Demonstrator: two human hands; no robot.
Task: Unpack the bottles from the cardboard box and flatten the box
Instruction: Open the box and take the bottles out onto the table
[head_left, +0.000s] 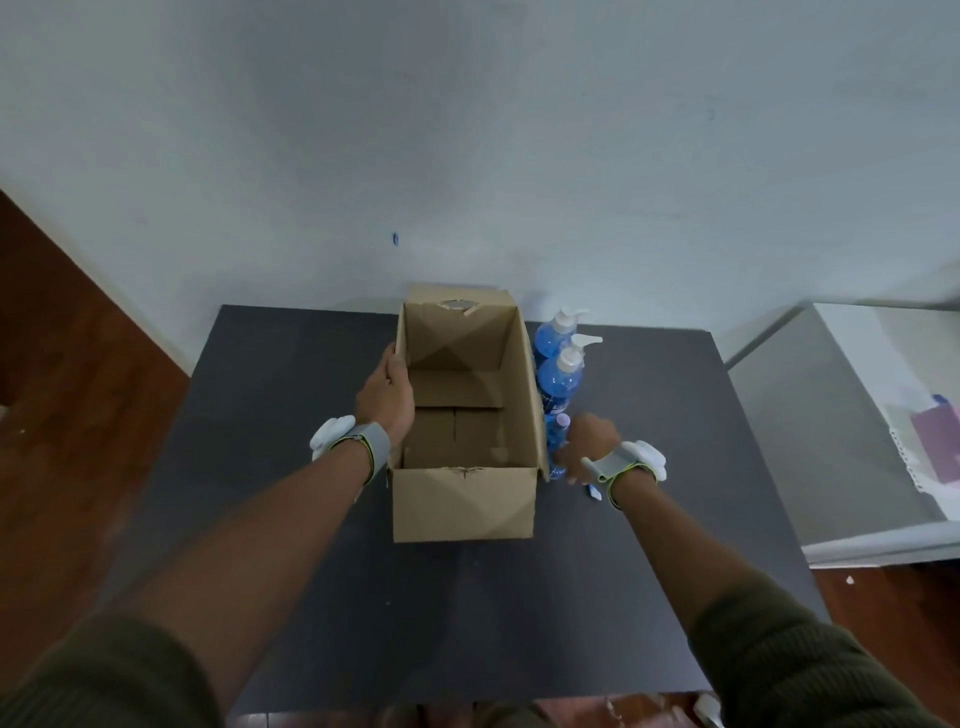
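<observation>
Box (464, 501) open, left hand (390, 387) grip on wall; three bottles (558, 382) beside, right hand (589, 439) grips nearest.

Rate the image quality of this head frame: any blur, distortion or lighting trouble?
Head view: wide-angle bending shows at the table edges and the forearms; light is dim and even, no glare; the right hand and small bottle beside the box look slightly smeared; the left hand on the box wall and the two pump bottles are soft but readable.
</observation>
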